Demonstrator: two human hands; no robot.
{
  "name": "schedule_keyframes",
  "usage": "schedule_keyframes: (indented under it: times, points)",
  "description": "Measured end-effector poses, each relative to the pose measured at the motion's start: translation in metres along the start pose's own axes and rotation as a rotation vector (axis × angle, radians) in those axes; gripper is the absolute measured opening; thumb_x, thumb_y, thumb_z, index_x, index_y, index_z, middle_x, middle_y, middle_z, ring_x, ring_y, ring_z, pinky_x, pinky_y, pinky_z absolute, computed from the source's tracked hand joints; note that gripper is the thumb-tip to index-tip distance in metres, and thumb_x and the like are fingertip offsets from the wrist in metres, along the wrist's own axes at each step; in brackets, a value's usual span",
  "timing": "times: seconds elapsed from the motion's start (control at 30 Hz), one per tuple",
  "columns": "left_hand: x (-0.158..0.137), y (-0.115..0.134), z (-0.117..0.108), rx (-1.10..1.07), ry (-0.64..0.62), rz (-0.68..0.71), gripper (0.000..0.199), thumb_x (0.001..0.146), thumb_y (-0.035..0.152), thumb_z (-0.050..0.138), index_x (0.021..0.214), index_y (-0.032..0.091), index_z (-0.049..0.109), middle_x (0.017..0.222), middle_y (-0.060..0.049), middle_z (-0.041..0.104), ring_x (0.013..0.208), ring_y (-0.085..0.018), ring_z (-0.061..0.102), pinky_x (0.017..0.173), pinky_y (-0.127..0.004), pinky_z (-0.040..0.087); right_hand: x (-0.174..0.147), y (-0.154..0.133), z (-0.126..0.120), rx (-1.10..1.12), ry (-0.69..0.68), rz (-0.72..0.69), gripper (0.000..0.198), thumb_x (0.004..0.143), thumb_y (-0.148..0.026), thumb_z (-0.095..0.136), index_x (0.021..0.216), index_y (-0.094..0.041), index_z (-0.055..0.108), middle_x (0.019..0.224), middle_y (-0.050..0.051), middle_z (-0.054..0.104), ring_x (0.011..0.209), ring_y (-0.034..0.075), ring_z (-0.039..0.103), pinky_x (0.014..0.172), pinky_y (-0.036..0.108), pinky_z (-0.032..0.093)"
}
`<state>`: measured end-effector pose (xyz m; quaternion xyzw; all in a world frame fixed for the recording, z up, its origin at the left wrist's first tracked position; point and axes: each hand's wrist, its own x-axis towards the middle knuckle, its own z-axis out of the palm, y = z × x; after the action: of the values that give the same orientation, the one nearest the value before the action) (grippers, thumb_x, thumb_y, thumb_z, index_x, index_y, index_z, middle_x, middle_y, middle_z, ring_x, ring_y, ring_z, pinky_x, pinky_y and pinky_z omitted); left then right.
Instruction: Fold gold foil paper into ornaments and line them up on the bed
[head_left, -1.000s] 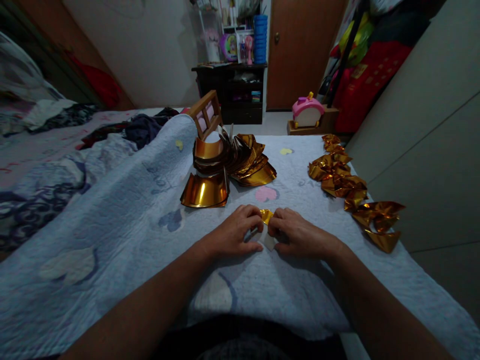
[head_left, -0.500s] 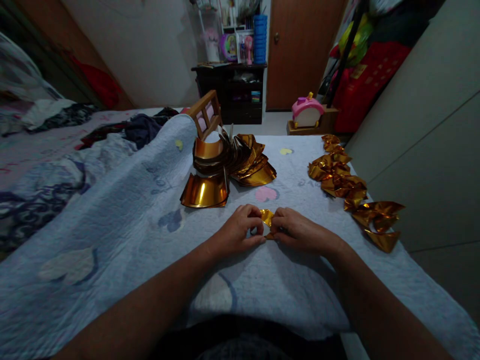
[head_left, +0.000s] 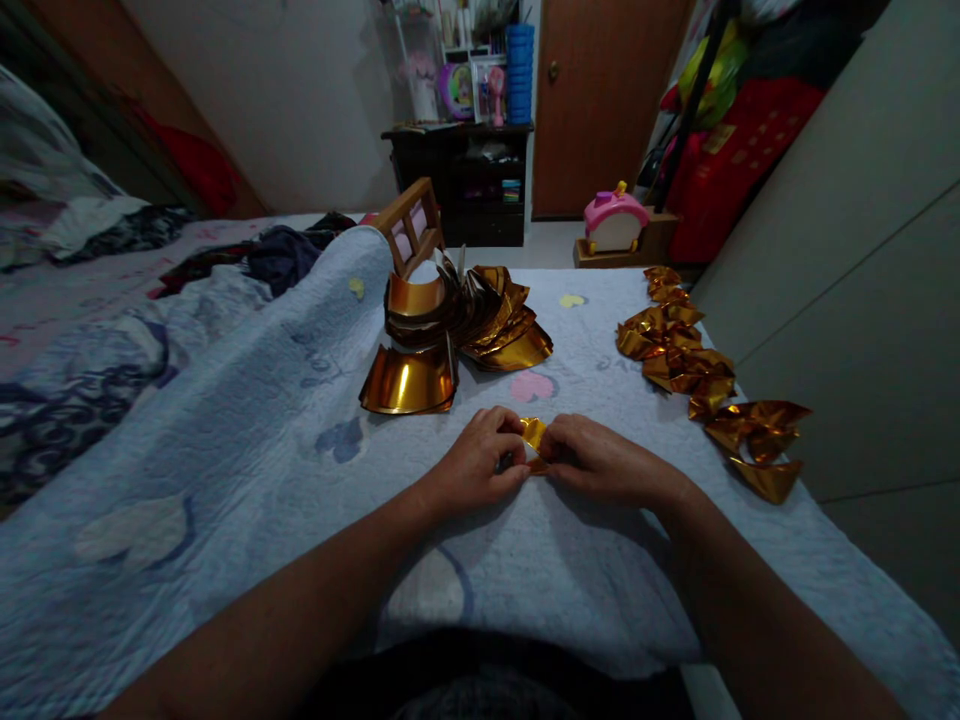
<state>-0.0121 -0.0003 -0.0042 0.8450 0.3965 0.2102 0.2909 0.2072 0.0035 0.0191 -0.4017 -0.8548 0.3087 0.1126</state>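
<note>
A small piece of gold foil paper is held between my two hands, low over the cloth-covered surface. My left hand grips its left side, thumb and fingers bent around it. On its right side my right hand pinches it with curled fingers. Parts of the foil are hidden behind the fingers. Beyond the hands lies a stack of curved gold foil sheets, with a larger fanned pile of foil sheets behind it. Along the right edge runs a row of folded gold foil pieces.
A light blue cloth with heart patterns covers the surface and rises at the left over a bed with clothes. A wooden frame stands behind the foil pile. Farther back are a dark cabinet, a pink toy and a door.
My right hand has shifted very slightly, and a little more of the foil's lower edge shows between the hands. Both hands keep their hold, and the piles are unchanged.
</note>
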Motion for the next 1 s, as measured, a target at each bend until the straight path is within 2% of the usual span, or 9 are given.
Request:
schedule_keyframes:
  times: [0.37, 0.5, 0.73, 1.0]
  points:
    - [0.0015, 0.0006, 0.0014, 0.022, 0.006, 0.0, 0.009, 0.086, 0.026, 0.07, 0.082, 0.02, 0.065, 0.111, -0.007, 0.059, 0.11, -0.025, 0.053, 0.098, -0.043, 0.045, 0.0057, 0.0026, 0.0097, -0.006, 0.039, 0.015, 0.006, 0.083, -0.014, 0.061, 0.08, -0.018, 0.057, 0.082, 0.004, 0.061, 0.077, 0.018, 0.052, 0.071, 0.03, 0.035]
    - [0.0032, 0.0033, 0.0019, 0.041, -0.005, -0.014, 0.01, 0.086, 0.024, 0.069, 0.079, 0.019, 0.064, 0.111, -0.007, 0.06, 0.11, -0.026, 0.053, 0.098, -0.044, 0.044, 0.0044, 0.001, 0.008, 0.023, 0.057, 0.043, 0.007, 0.082, -0.015, 0.061, 0.082, -0.018, 0.055, 0.081, 0.003, 0.06, 0.074, 0.017, 0.051, 0.068, 0.029, 0.035]
    - [0.004, 0.0056, 0.0037, 0.038, 0.022, -0.055, 0.012, 0.082, 0.02, 0.07, 0.074, 0.019, 0.061, 0.109, -0.007, 0.06, 0.107, -0.025, 0.053, 0.094, -0.042, 0.045, 0.0045, 0.0052, 0.0055, 0.14, 0.069, 0.157, 0.014, 0.084, -0.008, 0.049, 0.09, -0.019, 0.055, 0.087, 0.004, 0.066, 0.078, 0.017, 0.057, 0.07, 0.028, 0.04]
    - [0.0047, 0.0054, 0.005, 0.043, 0.026, -0.061, 0.01, 0.081, 0.019, 0.069, 0.076, 0.02, 0.061, 0.108, -0.006, 0.06, 0.106, -0.025, 0.052, 0.095, -0.043, 0.045, 0.0059, 0.0014, 0.0062, 0.143, 0.069, 0.142, 0.012, 0.082, -0.008, 0.053, 0.086, -0.019, 0.056, 0.083, 0.004, 0.066, 0.074, 0.017, 0.056, 0.066, 0.028, 0.039]
